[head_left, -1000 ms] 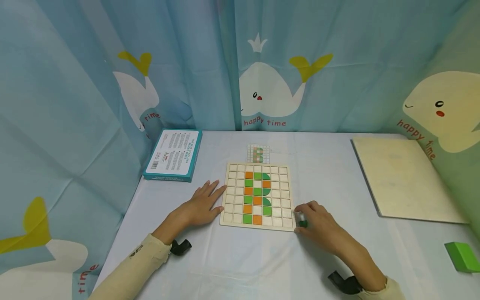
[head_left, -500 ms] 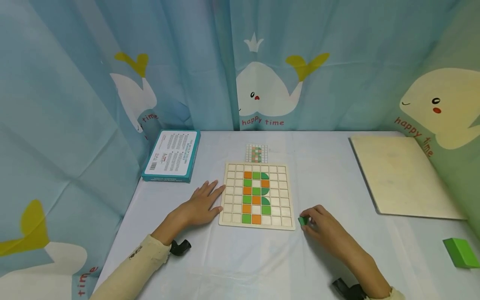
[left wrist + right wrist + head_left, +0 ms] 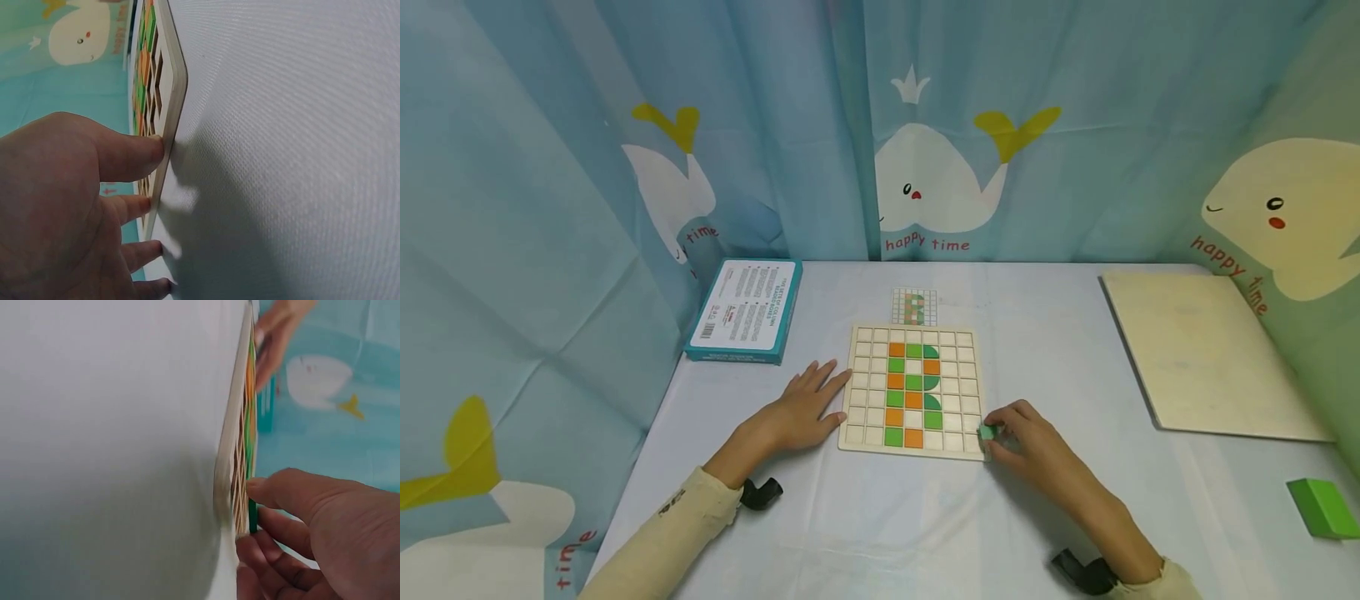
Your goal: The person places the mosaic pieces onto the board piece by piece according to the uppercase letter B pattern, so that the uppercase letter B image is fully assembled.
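Note:
A square wooden grid board [image 3: 958, 384] lies on the table. Orange, light green and dark green tiles sit in its cells, the dark green ones with a rounded side. My left hand [image 3: 805, 414] rests by the board's left edge with fingers spread; in the left wrist view its thumb [image 3: 134, 157] touches the rim. At the board's lower right edge, my right hand [image 3: 1037, 446] pinches a small dark green tile [image 3: 987, 432] between thumb and fingers. The right wrist view shows this tile [image 3: 252, 515] edge-on, beside the board's rim; its full shape is hidden.
Just behind the board lies a small pattern card [image 3: 929, 302] with a matching grid. A teal box [image 3: 741, 312] is at the back left. A flat pale panel [image 3: 1213, 358] lies on the right, and a green block [image 3: 1322, 508] stands in front of it.
My right hand moved slightly right, off the board's edge, then came back left to it, the dark green tile turning in its fingers. The left hand has stayed in place.

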`<action>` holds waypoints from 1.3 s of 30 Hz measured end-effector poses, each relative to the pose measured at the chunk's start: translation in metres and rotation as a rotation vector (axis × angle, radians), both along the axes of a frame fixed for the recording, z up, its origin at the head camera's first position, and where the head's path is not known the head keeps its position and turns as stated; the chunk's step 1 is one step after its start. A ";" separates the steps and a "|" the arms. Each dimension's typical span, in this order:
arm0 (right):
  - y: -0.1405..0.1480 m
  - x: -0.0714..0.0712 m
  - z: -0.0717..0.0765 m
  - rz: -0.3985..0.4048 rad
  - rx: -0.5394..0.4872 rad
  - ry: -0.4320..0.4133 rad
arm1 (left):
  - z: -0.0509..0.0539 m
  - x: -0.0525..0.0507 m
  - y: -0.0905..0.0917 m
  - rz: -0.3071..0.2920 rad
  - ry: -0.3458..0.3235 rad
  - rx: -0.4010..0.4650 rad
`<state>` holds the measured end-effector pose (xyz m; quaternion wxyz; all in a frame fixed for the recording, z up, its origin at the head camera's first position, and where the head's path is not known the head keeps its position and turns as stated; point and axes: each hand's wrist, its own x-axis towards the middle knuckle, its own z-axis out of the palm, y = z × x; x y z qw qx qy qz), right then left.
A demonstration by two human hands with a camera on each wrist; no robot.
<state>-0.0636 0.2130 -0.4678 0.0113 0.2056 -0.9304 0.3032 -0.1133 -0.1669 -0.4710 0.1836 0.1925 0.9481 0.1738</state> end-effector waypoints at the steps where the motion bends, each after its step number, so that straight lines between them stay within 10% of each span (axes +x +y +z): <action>1: -0.005 0.000 0.000 0.010 0.002 0.002 | 0.000 0.000 0.000 0.000 0.000 0.001; 13: -0.058 -0.003 -0.005 0.119 0.115 0.047 | 0.000 0.000 0.001 -0.007 -0.004 0.024; 39: -0.061 -0.005 -0.006 0.234 0.064 0.134 | -0.003 0.000 0.001 -0.004 -0.008 0.000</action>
